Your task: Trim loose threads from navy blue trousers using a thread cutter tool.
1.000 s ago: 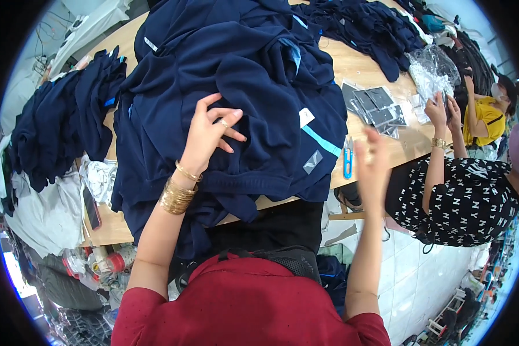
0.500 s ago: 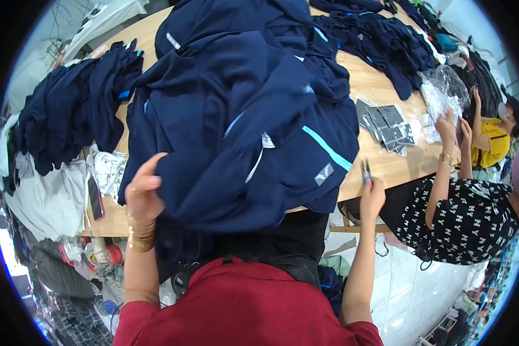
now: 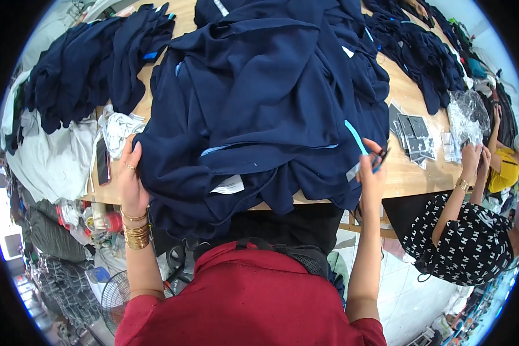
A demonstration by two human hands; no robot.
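Observation:
A navy garment (image 3: 259, 86) with light-blue trim lies heaped in front of me, its near folds hanging over the table edge. At its left side my left hand (image 3: 134, 183) is closed on the cloth, thumb on top; some fingers are hidden. A white label (image 3: 229, 185) shows in the open fold by the near edge. My right hand (image 3: 371, 173) holds small thread snips (image 3: 378, 164) with blue handles and dark blades. This hand is at the garment's right edge, beside a light-blue strip (image 3: 355, 136) and a partly covered grey patch.
More navy garments (image 3: 92, 66) lie on the left and others (image 3: 418, 52) at the far right. A phone (image 3: 102, 161) rests by white cloth (image 3: 121, 131). Flat dark packets (image 3: 412, 138) lie on the wooden table (image 3: 406, 173). A co-worker's hands (image 3: 472, 157) handle clear plastic (image 3: 468, 118).
My left hand has come down onto the garment's left edge and taken hold. My right hand has moved up to the cloth with the snips. The garment's near folds have shifted, exposing the label.

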